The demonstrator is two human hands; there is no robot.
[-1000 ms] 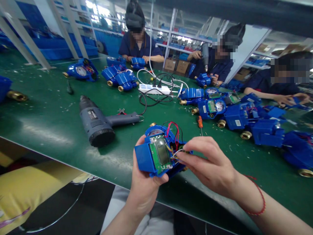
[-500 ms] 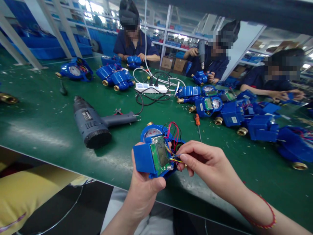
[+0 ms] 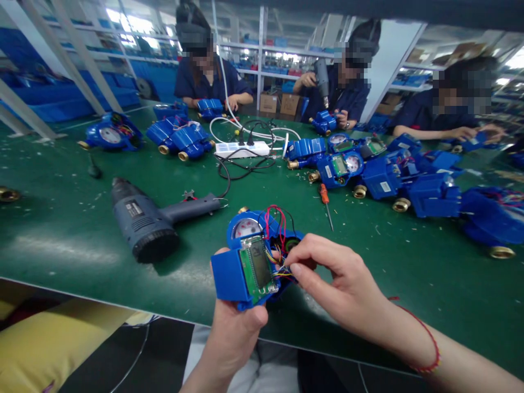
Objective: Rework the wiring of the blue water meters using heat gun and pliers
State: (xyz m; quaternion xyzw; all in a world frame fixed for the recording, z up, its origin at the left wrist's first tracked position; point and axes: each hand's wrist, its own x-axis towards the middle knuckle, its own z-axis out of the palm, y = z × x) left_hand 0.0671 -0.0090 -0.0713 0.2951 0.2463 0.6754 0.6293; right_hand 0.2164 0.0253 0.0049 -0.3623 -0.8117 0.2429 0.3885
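Observation:
A blue water meter (image 3: 229, 275) with its housing open rests in my left hand (image 3: 235, 333), fingers wrapped beneath it and the thumb at its lower edge. Its green circuit board carries a grey display (image 3: 261, 263), and a round dial (image 3: 246, 228) sits behind that. Red and black wires (image 3: 278, 221) loop up from the housing. My right hand (image 3: 338, 278) pinches thin wires (image 3: 282, 268) beside the board between thumb and forefinger. The exact wire ends are hidden by the fingertips.
A heat gun (image 3: 147, 224) lies left on the green table (image 3: 73, 218). An orange-handled screwdriver (image 3: 325, 195) and several blue meters (image 3: 380, 177) lie to the right. Behind them are a power strip (image 3: 241, 149) with tangled cables and three people at work, one holding a heat gun (image 3: 322, 79).
The view has shifted, so the table items sit further left. My right hand has closed in on the wires beside the board, and the meter stays in my left hand.

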